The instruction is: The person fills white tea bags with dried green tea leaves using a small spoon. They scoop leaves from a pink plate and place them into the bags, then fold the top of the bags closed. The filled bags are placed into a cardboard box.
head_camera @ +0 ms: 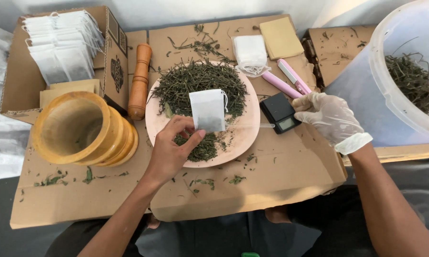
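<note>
Left hand (169,152) pinches a white tea bag (208,110) above the plate (245,135) of dried leaves.
Gloved right hand (329,116), fingers loosely curled and holding nothing, rests beside the black scale (279,113).

It looked like a makeshift home workshop for packing dried herbs: flattened cardboard (281,166) served as the bench, with a plate (245,135) of herbs at centre, empty sachets (62,45) at ten o'clock and a pocket scale (279,112) at three
</note>
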